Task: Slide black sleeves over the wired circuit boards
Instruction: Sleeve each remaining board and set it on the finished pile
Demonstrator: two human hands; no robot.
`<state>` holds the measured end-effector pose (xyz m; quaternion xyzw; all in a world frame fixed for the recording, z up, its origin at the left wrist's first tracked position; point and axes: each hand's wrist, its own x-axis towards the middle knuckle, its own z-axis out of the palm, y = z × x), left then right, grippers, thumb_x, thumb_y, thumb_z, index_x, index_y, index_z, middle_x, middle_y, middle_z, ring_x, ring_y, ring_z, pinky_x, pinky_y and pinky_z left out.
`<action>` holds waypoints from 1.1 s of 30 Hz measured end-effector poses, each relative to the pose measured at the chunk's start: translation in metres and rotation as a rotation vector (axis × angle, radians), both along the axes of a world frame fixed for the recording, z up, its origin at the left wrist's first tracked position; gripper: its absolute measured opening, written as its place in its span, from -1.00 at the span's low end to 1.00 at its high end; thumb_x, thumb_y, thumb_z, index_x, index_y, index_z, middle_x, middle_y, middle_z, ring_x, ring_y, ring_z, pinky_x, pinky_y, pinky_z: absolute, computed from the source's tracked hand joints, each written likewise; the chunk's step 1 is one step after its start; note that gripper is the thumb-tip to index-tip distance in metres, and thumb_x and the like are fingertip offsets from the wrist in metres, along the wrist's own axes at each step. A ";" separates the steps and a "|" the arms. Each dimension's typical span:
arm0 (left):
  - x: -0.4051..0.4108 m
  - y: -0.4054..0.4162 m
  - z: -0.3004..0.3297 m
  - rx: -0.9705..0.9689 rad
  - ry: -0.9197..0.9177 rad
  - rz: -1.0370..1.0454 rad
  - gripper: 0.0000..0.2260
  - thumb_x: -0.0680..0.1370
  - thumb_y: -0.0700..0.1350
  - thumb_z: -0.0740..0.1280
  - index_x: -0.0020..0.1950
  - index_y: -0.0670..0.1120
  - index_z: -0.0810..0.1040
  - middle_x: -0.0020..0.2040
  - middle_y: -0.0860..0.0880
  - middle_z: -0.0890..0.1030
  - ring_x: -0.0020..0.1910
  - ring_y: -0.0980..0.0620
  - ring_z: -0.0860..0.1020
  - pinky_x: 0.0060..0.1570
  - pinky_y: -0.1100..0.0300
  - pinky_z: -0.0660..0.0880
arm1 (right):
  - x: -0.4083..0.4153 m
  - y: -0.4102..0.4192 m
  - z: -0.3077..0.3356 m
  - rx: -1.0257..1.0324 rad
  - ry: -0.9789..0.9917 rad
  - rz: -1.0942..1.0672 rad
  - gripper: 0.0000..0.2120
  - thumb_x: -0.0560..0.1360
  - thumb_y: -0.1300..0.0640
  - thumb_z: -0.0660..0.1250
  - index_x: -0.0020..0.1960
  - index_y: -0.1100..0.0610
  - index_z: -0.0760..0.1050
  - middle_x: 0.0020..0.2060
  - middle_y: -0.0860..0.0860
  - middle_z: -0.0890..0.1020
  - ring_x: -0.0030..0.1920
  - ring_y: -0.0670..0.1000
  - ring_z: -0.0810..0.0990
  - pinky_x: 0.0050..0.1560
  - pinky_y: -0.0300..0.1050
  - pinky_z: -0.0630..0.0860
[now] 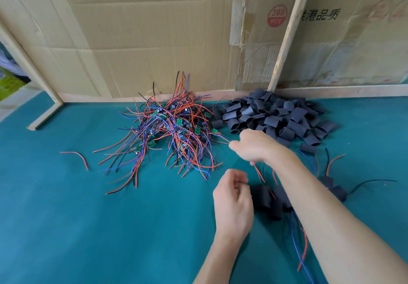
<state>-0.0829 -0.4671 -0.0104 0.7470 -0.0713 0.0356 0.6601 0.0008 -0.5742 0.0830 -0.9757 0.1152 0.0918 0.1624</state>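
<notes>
A tangled pile of small green circuit boards with red, blue and black wires lies at the back middle of the teal table. To its right is a heap of short black sleeves. My right hand reaches across to the pile's right edge and pinches thin red wires, which hang down below the hand. My left hand is nearer to me, fingers curled, holding the left end of a black sleeve. The hanging red wires run down to that sleeve.
Several sleeved boards with wires sticking out lie to the right under and beyond my right forearm. A lone red wire lies at the left. Cardboard walls and wooden strips close the table's back.
</notes>
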 end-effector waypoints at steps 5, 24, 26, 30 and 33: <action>0.000 -0.003 0.003 -0.012 0.056 -0.024 -0.80 0.71 -0.05 0.16 0.26 -0.02 0.50 -0.11 0.05 0.65 -0.15 0.18 0.66 -0.09 0.11 0.63 | -0.062 -0.025 0.010 0.206 -0.029 -0.009 -0.70 0.50 -0.03 0.20 -0.33 0.11 0.32 -0.56 0.01 0.46 -0.50 0.02 0.53 -0.34 -0.07 0.29; 0.006 0.004 0.009 -0.334 0.188 0.053 -0.94 0.67 -0.21 0.26 0.12 -0.09 0.49 -0.19 -0.09 0.66 -0.32 0.00 0.62 -0.29 0.17 0.56 | -0.153 -0.003 0.001 0.189 0.151 0.316 -0.85 0.48 -0.07 0.24 -0.20 -0.03 0.45 -0.32 -0.17 0.62 -0.30 -0.20 0.51 -0.31 -0.23 0.40; 0.006 0.004 0.007 -0.278 0.159 0.041 -0.87 0.67 -0.22 0.24 0.08 -0.06 0.57 -0.22 -0.02 0.66 -0.36 0.02 0.59 -0.27 0.18 0.55 | -0.136 -0.016 0.002 0.298 0.161 0.323 -0.90 0.48 -0.01 0.29 -0.17 -0.03 0.52 -0.31 -0.11 0.68 -0.35 -0.19 0.62 -0.26 -0.19 0.54; 0.004 0.005 0.007 -0.250 0.153 0.043 -0.83 0.63 -0.25 0.24 -0.01 -0.07 0.61 -0.28 0.03 0.66 -0.42 0.03 0.57 -0.31 0.21 0.52 | -0.078 -0.070 -0.001 0.206 -0.263 0.067 -0.92 0.42 0.08 0.45 -0.21 -0.09 0.60 -0.33 -0.16 0.69 -0.28 -0.17 0.65 -0.23 -0.24 0.51; 0.002 0.004 0.009 -0.275 0.169 0.029 -0.88 0.53 -0.13 0.28 -0.09 -0.09 0.61 -0.27 0.02 0.65 -0.41 0.00 0.60 -0.38 0.20 0.53 | -0.037 -0.109 -0.015 0.024 -0.344 -0.164 -0.85 0.44 0.12 0.50 -0.01 -0.01 0.63 -0.02 -0.07 0.69 0.09 0.08 0.63 0.05 -0.04 0.52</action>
